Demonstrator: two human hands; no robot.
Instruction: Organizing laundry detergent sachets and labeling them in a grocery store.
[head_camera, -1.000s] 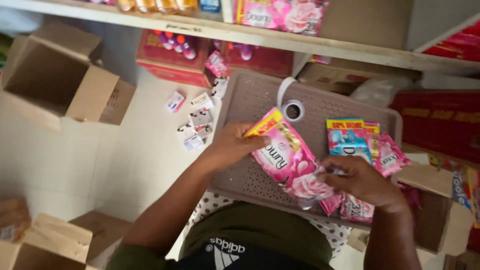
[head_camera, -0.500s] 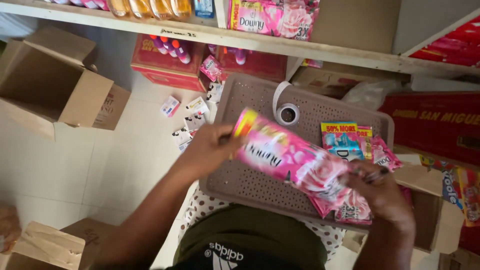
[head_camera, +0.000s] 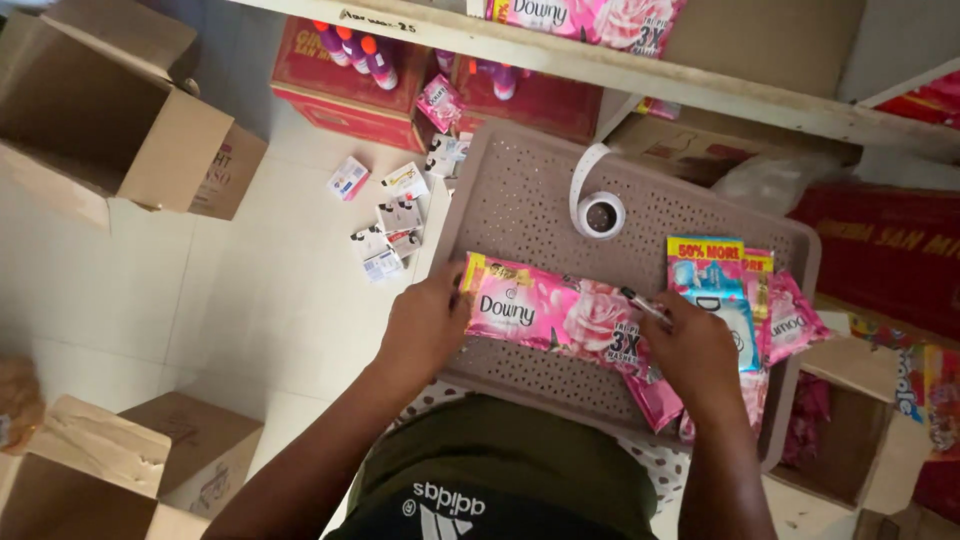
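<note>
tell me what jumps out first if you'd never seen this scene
The bright pink sachet pack lies flat across the perforated beige tray, the left hand at its left end and the right hand on its right end with a pen. More pink and blue sachets pile at the tray's right, a roll of tape sits near its top, and open cardboard boxes stand on the tiled floor to the left.

Bright, even daylight, soft shadows, slight blur toward the edges
</note>
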